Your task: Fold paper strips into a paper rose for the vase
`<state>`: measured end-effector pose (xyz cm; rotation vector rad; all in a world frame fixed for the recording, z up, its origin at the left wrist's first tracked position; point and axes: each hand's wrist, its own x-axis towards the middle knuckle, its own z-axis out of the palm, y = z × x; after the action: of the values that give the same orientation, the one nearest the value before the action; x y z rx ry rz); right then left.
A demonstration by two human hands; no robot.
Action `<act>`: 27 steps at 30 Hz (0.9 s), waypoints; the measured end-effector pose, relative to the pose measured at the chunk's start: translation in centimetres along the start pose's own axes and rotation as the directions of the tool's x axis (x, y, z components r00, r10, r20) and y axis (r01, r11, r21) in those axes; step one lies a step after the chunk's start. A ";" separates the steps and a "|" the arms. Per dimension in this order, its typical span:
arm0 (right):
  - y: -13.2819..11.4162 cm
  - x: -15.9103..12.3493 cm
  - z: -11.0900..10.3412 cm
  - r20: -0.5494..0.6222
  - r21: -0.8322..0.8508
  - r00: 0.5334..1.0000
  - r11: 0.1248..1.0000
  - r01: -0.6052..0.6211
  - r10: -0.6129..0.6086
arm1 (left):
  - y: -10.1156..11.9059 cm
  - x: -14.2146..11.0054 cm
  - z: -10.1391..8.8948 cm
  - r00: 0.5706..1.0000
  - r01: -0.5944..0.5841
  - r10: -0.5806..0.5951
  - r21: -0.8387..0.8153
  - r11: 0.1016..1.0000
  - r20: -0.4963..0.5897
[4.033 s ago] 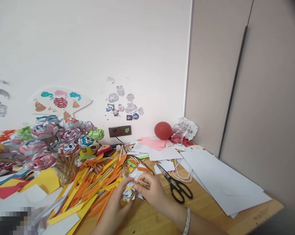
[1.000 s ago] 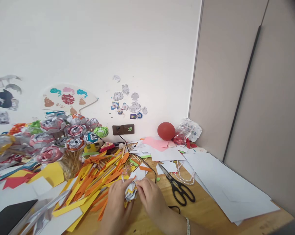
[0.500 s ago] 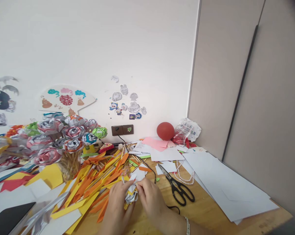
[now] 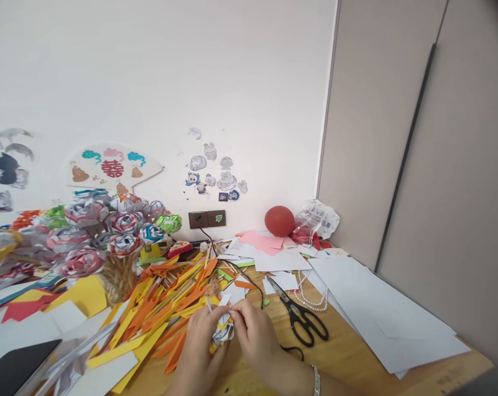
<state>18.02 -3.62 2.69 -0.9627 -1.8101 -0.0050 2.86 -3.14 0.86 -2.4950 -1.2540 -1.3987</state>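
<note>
Both my hands meet low in the middle of the view over a wooden table (image 4: 348, 352). My left hand (image 4: 199, 344) cups a small folded paper flower (image 4: 223, 325), white and grey with yellow edges. My right hand (image 4: 255, 338) pinches the flower's upper petals with its fingertips; a silver bracelet (image 4: 316, 379) is on that wrist. The flower sits just above a heap of orange and yellow paper strips (image 4: 166, 308).
Black scissors (image 4: 302, 319) lie right of my hands, beside a pearl string (image 4: 315, 297). White sheets (image 4: 381, 313) spread at the right. Finished paper roses (image 4: 104, 234) stand at the left. A red balloon (image 4: 279, 221), a wall socket (image 4: 207, 219) and a dark tablet (image 4: 17, 366) are also here.
My hands have stayed on the paper flower, turning it slightly; my right fingertips have shifted over its top. The camera view has drifted a little.
</note>
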 end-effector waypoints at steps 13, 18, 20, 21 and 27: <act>0.3 0.1 -0.3 -0.153 -0.048 0.988 0.999 -0.014 0.006 | 0.2 0.0 -0.3 0.999 -0.019 0.022 0.072 0.997 -0.043; 0.5 -0.2 0.0 -0.163 -0.046 0.986 0.998 0.036 -0.043 | 0.5 0.3 -0.5 0.998 -0.036 0.040 0.082 0.996 -0.047; 0.6 -0.3 0.0 -0.146 -0.046 0.988 0.998 0.042 -0.048 | 0.5 0.2 -0.5 0.998 -0.033 0.037 0.086 0.996 -0.044; 0.7 -0.3 0.0 -0.139 -0.050 0.989 0.998 0.045 -0.052 | 0.4 0.2 -0.4 0.998 -0.031 0.035 0.087 0.996 -0.046; 0.6 -0.2 -0.1 -0.127 -0.078 0.988 0.994 0.081 -0.090 | 0.3 0.1 -0.3 0.999 -0.021 0.024 0.089 0.996 -0.040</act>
<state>18.44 -3.40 2.30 -0.9134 -1.7392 -0.1842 2.88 -3.37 1.23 -2.4022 -1.2476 -1.3508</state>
